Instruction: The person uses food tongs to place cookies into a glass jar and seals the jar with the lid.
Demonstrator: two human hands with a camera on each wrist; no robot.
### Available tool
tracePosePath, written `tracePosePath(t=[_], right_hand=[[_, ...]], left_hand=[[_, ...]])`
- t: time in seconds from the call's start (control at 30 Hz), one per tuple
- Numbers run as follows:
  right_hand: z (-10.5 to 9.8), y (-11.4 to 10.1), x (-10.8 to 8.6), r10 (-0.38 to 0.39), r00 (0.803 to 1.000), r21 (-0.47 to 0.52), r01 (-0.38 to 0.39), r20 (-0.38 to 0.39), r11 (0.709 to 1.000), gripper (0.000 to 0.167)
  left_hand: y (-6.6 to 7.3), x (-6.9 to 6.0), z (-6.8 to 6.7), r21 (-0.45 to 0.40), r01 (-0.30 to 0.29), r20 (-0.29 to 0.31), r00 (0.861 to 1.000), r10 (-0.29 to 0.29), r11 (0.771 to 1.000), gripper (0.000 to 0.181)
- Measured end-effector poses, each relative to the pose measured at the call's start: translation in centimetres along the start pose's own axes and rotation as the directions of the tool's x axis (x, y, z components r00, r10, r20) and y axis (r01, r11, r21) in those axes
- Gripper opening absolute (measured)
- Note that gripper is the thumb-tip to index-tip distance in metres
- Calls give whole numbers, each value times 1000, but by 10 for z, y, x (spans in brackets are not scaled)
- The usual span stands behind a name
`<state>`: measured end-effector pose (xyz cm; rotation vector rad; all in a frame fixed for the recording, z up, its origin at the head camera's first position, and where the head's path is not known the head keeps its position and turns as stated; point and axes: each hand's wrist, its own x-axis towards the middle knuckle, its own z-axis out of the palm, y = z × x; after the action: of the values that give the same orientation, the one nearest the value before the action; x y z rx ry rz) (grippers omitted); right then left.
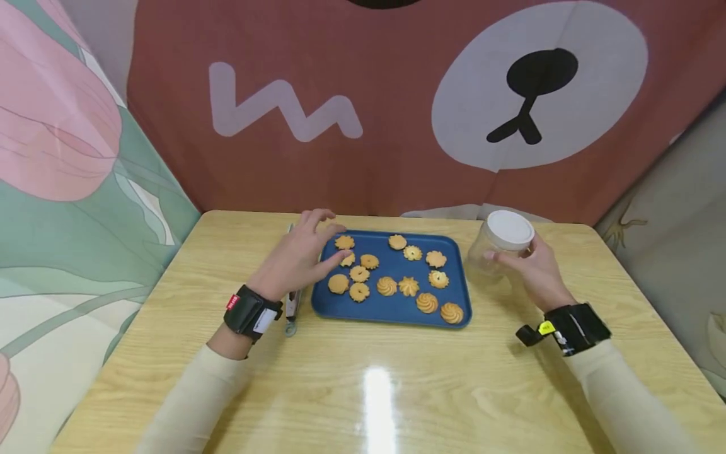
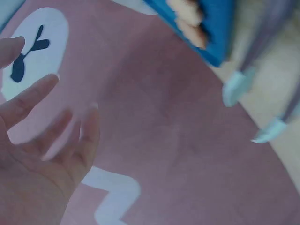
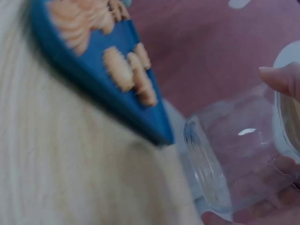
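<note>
Right hand has its fingers round the jar, just right of the tray; left hand, fingers spread loose, is way nearer the tongs.

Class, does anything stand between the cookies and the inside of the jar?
Yes: the white lid covers the top of the jar, which the right hand holds beside the blue tray of cookies.

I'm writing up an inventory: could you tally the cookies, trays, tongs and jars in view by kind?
Cookies: 14 visible
Blue tray: 1
Tongs: 1
Clear lidded jar: 1
Total: 17
</note>
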<state>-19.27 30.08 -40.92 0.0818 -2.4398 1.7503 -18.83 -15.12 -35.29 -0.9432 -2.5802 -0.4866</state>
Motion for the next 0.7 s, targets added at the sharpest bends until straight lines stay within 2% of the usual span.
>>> tracePosePath(t=[0.07,0.2,0.4,0.5,0.6,0.7], right_hand=[[0,-7,-3,-13,1000,23,13,12,1000,81],[5,-25,-10,-38,997,39,36,63,999,80],[29,-51,-30,-76,979,32,71,189,997,80],[42,-60,-42,-92,963,39,84,254,996,83],[53,-66,-53,-125,936,72,107,329,992,84],[62,-70,-63,-169,901,111,135,399,985,84]], left_hand=[[8,7,-1,-17,-9,-30,1000,8,1000,49],[26,23,-6,-51,-61,-84,995,57,997,55],[57,34,-14,-183,-181,-82,982,168,966,57],[72,33,-13,-186,-242,-79,970,231,952,58],[87,27,-13,-170,-305,-84,952,295,937,59],[100,21,-14,-161,-363,-97,931,351,918,61]])
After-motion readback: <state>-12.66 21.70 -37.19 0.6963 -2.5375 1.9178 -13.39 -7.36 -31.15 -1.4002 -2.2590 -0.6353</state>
